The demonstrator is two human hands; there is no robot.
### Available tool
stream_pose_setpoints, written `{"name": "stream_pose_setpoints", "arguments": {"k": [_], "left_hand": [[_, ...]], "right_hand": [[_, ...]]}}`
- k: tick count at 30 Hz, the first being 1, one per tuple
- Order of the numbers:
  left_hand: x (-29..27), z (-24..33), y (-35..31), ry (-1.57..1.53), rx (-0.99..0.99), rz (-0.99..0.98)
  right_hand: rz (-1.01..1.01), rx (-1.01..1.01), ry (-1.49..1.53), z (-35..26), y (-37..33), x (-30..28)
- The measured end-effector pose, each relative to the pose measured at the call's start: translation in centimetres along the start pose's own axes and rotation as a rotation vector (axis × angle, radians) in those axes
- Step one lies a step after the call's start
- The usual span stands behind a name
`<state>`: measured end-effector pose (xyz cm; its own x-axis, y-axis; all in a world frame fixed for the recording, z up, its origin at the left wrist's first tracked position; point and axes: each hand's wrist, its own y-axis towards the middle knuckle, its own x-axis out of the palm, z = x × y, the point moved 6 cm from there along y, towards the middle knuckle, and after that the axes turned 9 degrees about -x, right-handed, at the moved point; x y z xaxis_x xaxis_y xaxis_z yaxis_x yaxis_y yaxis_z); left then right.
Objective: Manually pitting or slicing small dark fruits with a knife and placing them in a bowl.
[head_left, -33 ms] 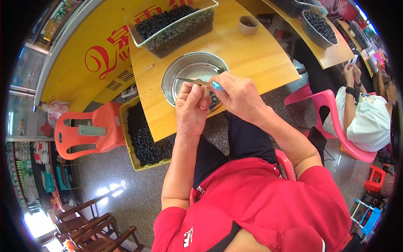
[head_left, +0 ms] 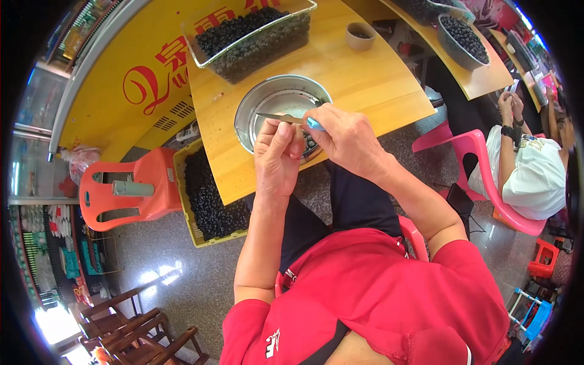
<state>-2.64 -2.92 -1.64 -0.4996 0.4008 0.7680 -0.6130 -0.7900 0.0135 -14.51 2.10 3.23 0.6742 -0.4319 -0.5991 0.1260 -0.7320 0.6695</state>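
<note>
My right hand [head_left: 344, 135] is closed round the blue handle of a small knife [head_left: 278, 118]. The blade points left and lies across the fingertips of my left hand [head_left: 277, 152]. That hand is closed in a pinch, and whatever sits between its thumb and fingers is hidden. Both hands are over the near part of a round metal basin [head_left: 255, 100] on the wooden table. A few small dark pieces show inside the basin at its right side; my hands cover part of it.
A clear plastic bin [head_left: 267, 52] heaped with small dark round pieces stands behind the basin, near a small cup [head_left: 360, 38]. A yellow crate [head_left: 196, 234] of similar pieces and an orange chair [head_left: 131, 188] are at left. Another person [head_left: 523, 173] sits at right on a pink chair [head_left: 477, 143].
</note>
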Motion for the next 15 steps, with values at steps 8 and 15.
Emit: {"name": "stream_pose_setpoints", "arguments": {"k": [8,15], "left_hand": [[0.1,2.4,-2.0,0.039,0.141,-0.106],[-8.2,8.2,-7.7,-0.146,0.235,0.186]], "right_hand": [[-0.125,0.115,-0.183,3.8,-0.7,2.0],[0.082,0.239,-0.181,8.1,-0.7,-0.9]]}}
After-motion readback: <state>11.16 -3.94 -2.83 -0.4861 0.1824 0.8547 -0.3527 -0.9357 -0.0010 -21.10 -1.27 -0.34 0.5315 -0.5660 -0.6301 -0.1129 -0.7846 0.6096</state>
